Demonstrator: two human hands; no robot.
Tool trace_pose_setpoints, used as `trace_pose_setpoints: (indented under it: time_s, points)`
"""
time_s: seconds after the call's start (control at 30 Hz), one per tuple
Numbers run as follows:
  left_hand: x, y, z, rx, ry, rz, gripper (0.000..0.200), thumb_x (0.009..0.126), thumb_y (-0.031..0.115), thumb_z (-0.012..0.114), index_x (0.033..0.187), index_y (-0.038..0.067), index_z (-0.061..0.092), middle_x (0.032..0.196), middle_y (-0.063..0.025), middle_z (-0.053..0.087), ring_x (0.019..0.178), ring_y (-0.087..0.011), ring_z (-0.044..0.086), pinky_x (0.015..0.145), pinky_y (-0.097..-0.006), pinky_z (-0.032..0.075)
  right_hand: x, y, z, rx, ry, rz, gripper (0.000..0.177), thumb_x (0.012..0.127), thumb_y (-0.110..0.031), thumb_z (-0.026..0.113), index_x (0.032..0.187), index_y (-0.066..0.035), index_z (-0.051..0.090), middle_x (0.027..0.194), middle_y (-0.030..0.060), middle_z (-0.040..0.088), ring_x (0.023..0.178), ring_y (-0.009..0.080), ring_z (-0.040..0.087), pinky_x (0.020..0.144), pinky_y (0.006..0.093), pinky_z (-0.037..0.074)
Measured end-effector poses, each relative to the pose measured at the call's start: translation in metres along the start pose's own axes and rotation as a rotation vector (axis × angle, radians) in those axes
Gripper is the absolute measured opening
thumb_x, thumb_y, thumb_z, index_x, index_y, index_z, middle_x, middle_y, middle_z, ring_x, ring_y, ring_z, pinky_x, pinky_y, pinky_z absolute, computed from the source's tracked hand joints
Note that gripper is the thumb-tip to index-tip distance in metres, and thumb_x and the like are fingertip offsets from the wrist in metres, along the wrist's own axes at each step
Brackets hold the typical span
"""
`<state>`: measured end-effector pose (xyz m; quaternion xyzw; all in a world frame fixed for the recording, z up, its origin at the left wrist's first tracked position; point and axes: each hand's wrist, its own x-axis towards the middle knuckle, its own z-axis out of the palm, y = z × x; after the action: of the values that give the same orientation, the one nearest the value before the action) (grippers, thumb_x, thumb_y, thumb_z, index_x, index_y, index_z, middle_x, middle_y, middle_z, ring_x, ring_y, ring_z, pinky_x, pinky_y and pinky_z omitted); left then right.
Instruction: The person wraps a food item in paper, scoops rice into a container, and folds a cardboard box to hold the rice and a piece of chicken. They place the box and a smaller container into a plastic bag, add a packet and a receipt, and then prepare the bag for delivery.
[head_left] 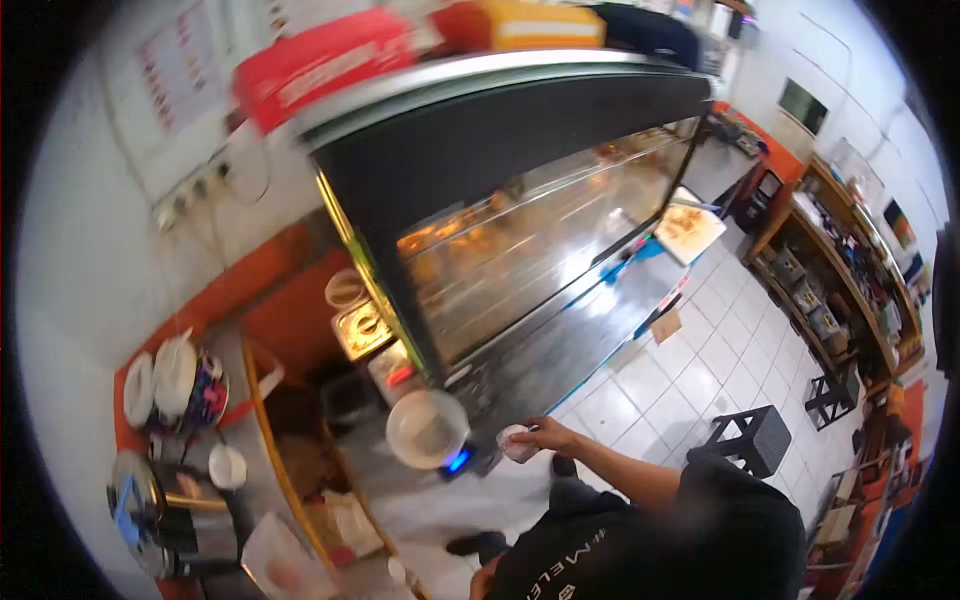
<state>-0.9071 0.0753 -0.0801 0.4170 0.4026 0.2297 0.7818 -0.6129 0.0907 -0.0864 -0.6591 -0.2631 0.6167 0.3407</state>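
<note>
My right hand (548, 436) reaches out from the black sleeve, its fingers closed around the rim of a small whitish cup (516, 444). Just left of the cup is a scale with a lit blue display (458, 460). A large white bowl (427, 428) rests at the scale, by the corner of the glass display case (540, 240). Low in the view, only a bit of my left hand (486, 578) shows beside the black shirt; its fingers cannot be made out.
Metal food trays (364, 328) stand left of the case. A cutting board (688, 232) lies at the counter's far end. Black stools (755, 440) stand on the tiled floor, near wooden shelves (830, 270). On the left counter are a white cup (227, 467) and a large pot (135, 500).
</note>
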Motion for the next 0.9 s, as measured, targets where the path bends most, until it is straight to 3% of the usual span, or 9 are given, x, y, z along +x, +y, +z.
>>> trace_pose_setpoints:
  time_s: [0.03,0.13,0.23,0.37,0.43,0.63,0.73,0.8,0.9]
  points:
    - [0.025,0.001,0.024,0.031,-0.030,-0.014,0.056,0.088,0.005,0.074,0.137,-0.001,0.049,0.121,-0.0136,0.065,0.112,-0.0208,0.062,0.098,-0.0333,0.051,0.018,0.011,-0.035,-0.078,0.151,-0.023,0.076,0.076,-0.043,0.087,0.126,0.008,0.060,0.113,0.0183,0.070,0.100,0.0255,0.068,0.087,0.0324,0.054]
    - [0.102,0.010,0.101,0.112,-0.100,-0.045,0.054,0.088,0.006,0.073,0.137,0.000,0.050,0.121,-0.0132,0.064,0.112,-0.0207,0.062,0.098,-0.0333,0.051,0.078,0.039,-0.115,-0.457,0.444,-0.277,0.086,0.069,-0.069,0.078,0.110,0.006,0.068,0.104,0.0293,0.070,0.098,0.0423,0.068,0.084,0.0465,0.055]
    - [0.162,0.020,0.176,0.195,-0.167,-0.074,0.052,0.089,0.006,0.072,0.136,0.000,0.051,0.122,-0.0128,0.064,0.112,-0.0205,0.062,0.098,-0.0333,0.051,0.083,0.012,-0.154,-0.443,0.434,-0.359,0.079,0.071,-0.063,0.079,0.109,0.005,0.065,0.098,0.0270,0.070,0.095,0.0428,0.069,0.082,0.0485,0.055]
    - [0.216,0.034,0.249,0.277,-0.246,-0.110,0.050,0.090,0.006,0.071,0.136,0.000,0.052,0.122,-0.0122,0.064,0.112,-0.0203,0.061,0.098,-0.0332,0.050,0.095,0.011,-0.177,-0.544,0.444,-0.482,0.060,0.083,-0.047,0.074,0.119,0.000,0.064,0.104,0.0237,0.067,0.103,0.0418,0.064,0.091,0.0461,0.051]
    - [0.232,0.035,0.274,0.303,-0.277,-0.133,0.049,0.091,0.006,0.070,0.136,0.001,0.052,0.123,-0.0120,0.064,0.113,-0.0201,0.061,0.099,-0.0332,0.050,0.091,0.016,-0.186,-0.683,0.504,-0.592,0.054,0.088,-0.043,0.071,0.120,-0.001,0.063,0.104,0.0230,0.064,0.103,0.0422,0.061,0.092,0.0461,0.050]
    - [0.239,0.029,0.312,0.362,-0.393,-0.160,0.046,0.092,0.006,0.068,0.135,0.001,0.054,0.124,-0.0111,0.064,0.113,-0.0198,0.061,0.099,-0.0332,0.049,0.038,0.011,-0.206,-0.625,0.613,-0.722,0.044,0.094,-0.037,0.063,0.119,-0.001,0.063,0.104,0.0206,0.063,0.101,0.0402,0.059,0.088,0.0470,0.049]
    - [0.231,0.028,0.321,0.363,-0.459,-0.149,0.044,0.093,0.006,0.067,0.135,0.002,0.055,0.124,-0.0107,0.064,0.113,-0.0196,0.060,0.099,-0.0332,0.049,0.008,0.032,-0.228,-0.534,0.311,-0.640,0.039,0.096,-0.034,0.060,0.119,-0.002,0.063,0.100,0.0187,0.063,0.096,0.0388,0.062,0.084,0.0465,0.051]
    - [0.226,0.025,0.324,0.362,-0.489,-0.137,0.043,0.093,0.006,0.066,0.134,0.002,0.055,0.124,-0.0105,0.064,0.113,-0.0195,0.060,0.099,-0.0331,0.049,-0.001,0.065,-0.243,-0.619,-0.016,-0.655,0.034,0.096,-0.031,0.057,0.110,-0.001,0.066,0.095,0.0174,0.068,0.090,0.0362,0.065,0.079,0.0461,0.052]
    - [0.221,0.021,0.329,0.363,-0.531,-0.140,0.042,0.094,0.006,0.065,0.134,0.002,0.056,0.125,-0.0100,0.064,0.113,-0.0193,0.060,0.099,-0.0331,0.049,-0.001,0.135,-0.267,-0.713,-0.622,-0.369,0.028,0.094,-0.024,0.058,0.105,-0.001,0.069,0.092,0.0152,0.072,0.082,0.0312,0.067,0.076,0.0442,0.052]
